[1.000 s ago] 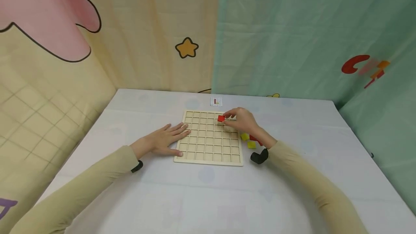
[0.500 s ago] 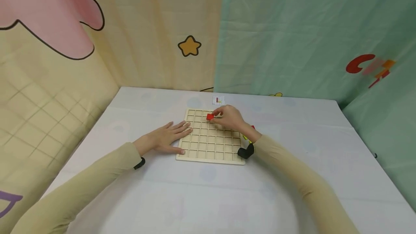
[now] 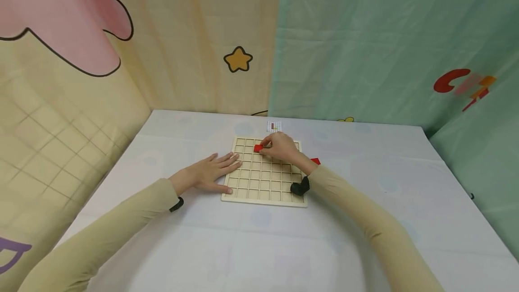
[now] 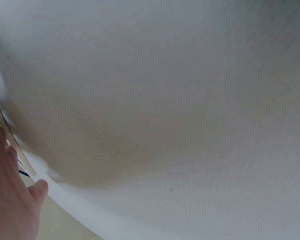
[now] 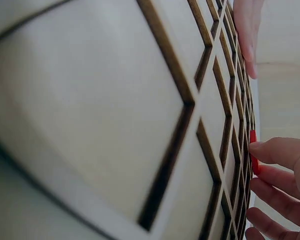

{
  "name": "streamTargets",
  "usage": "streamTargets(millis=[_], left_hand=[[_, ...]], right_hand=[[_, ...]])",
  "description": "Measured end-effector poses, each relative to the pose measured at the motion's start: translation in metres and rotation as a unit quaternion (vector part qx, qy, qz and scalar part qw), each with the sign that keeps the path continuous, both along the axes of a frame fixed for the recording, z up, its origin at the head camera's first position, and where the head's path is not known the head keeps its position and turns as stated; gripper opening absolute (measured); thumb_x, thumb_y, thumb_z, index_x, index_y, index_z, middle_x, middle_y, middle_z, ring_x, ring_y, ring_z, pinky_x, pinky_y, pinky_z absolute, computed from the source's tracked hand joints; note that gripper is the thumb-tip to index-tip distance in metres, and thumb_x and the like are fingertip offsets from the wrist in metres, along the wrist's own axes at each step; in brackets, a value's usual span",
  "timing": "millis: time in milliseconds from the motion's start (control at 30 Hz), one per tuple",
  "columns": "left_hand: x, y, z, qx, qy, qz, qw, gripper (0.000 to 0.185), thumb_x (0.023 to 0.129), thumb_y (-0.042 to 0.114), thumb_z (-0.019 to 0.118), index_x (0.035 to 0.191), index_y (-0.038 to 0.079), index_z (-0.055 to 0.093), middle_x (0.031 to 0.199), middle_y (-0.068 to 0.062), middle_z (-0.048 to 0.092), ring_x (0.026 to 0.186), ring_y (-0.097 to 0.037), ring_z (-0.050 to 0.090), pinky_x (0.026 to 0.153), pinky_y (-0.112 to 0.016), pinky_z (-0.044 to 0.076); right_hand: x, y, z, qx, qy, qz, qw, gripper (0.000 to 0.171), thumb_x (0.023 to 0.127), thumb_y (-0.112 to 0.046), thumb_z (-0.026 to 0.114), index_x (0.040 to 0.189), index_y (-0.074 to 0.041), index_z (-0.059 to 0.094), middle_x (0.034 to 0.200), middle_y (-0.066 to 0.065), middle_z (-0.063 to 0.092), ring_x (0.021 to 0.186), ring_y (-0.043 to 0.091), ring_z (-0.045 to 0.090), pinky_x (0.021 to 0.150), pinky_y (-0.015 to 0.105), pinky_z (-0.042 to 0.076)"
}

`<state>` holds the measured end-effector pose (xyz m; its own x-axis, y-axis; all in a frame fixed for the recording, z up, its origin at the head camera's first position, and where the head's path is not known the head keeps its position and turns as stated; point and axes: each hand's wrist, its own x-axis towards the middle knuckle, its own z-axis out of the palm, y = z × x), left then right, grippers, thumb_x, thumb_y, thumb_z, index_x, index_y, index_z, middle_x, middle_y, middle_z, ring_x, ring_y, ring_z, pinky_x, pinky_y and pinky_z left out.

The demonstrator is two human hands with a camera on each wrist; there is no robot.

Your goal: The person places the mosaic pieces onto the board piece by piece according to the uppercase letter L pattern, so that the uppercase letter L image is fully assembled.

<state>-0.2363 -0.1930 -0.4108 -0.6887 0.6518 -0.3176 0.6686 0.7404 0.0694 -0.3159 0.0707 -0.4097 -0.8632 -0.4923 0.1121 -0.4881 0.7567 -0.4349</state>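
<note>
the red square tile is near the far edge of the wooden grid board, pinched by the right hand. the left hand lies flat on the board's left edge. another red piece is half hidden behind the right wrist.

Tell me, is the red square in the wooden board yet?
Cannot tell. The right hand pinches the red square low over the wooden grid board, near its far edge.
</note>
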Motion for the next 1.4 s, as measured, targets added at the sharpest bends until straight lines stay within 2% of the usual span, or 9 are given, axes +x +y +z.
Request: streamTargets(millis=[167, 300, 400, 600, 967, 1167, 1400], left_hand=[[0.0, 0.001, 0.001, 0.0, 0.004, -0.001, 1.0, 0.09, 0.089, 0.07, 0.041, 0.156, 0.021, 0.007, 0.164, -0.005, 0.002, 0.151, -0.027, 0.003, 0.118, -0.058, 0.01], [0.001, 0.002, 0.002, -0.002, 0.004, -0.002, 1.0, 0.089, 0.09, 0.07, 0.041, 0.156, 0.021, 0.007, 0.164, -0.004, 0.001, 0.151, -0.027, 0.002, 0.119, -0.057, 0.009], [0.001, 0.004, 0.003, -0.004, 0.001, -0.001, 1.0, 0.089, 0.09, 0.07, 0.041, 0.156, 0.021, 0.007, 0.164, -0.004, 0.0, 0.151, -0.026, 0.002, 0.119, -0.056, 0.009], [0.001, 0.005, 0.003, -0.002, 0.002, 0.001, 1.0, 0.09, 0.089, 0.07, 0.042, 0.156, 0.021, 0.007, 0.164, -0.004, 0.001, 0.151, -0.026, 0.003, 0.119, -0.057, 0.009], [0.002, 0.007, 0.004, -0.001, -0.004, 0.003, 1.0, 0.09, 0.089, 0.07, 0.042, 0.156, 0.021, 0.008, 0.164, -0.004, 0.001, 0.151, -0.026, 0.002, 0.119, -0.057, 0.009], [0.004, 0.006, 0.007, 0.005, -0.006, 0.006, 1.0, 0.089, 0.09, 0.067, 0.044, 0.156, 0.02, 0.01, 0.164, -0.005, 0.002, 0.151, -0.027, 0.002, 0.119, -0.058, 0.009], [0.005, 0.003, 0.006, 0.009, -0.002, 0.003, 1.0, 0.088, 0.09, 0.067, 0.045, 0.156, 0.019, 0.012, 0.164, -0.006, 0.004, 0.151, -0.028, 0.004, 0.118, -0.058, 0.01]], right_hand=[[0.0, 0.0, 0.0, 0.0, 0.003, 0.004, 1.0, 0.027, 0.083, -0.029, 0.075, 0.104, -0.012, 0.076, 0.099, 0.002, 0.075, 0.083, 0.016, 0.065, 0.065, 0.026, 0.05], [0.0, 0.001, 0.0, 0.0, -0.002, 0.006, 1.0, 0.027, 0.083, -0.029, 0.075, 0.103, -0.012, 0.076, 0.1, 0.004, 0.075, 0.077, 0.015, 0.063, 0.057, 0.021, 0.042], [-0.001, 0.002, 0.0, -0.002, -0.007, 0.008, 1.0, 0.027, 0.083, -0.029, 0.075, 0.104, -0.012, 0.076, 0.103, 0.005, 0.075, 0.08, 0.016, 0.064, 0.055, 0.021, 0.038], [-0.003, 0.004, -0.001, 0.0, -0.003, 0.015, 1.0, 0.03, 0.082, -0.03, 0.076, 0.106, -0.012, 0.076, 0.107, 0.005, 0.074, 0.096, 0.019, 0.068, 0.064, 0.023, 0.047], [0.001, 0.006, 0.004, 0.014, -0.016, 0.007, 1.0, 0.031, 0.084, -0.03, 0.074, 0.11, -0.012, 0.074, 0.111, 0.004, 0.073, 0.104, 0.021, 0.065, 0.079, 0.033, 0.053], [0.007, 0.015, 0.013, 0.008, -0.024, -0.004, 1.0, 0.033, 0.086, -0.031, 0.071, 0.114, -0.014, 0.072, 0.112, 0.004, 0.071, 0.111, 0.025, 0.059, 0.09, 0.041, 0.051], [0.014, 0.034, 0.021, -0.005, -0.011, -0.012, 1.0, 0.034, 0.086, -0.03, 0.072, 0.115, -0.012, 0.072, 0.111, 0.005, 0.071, 0.111, 0.026, 0.054, 0.092, 0.044, 0.047]])
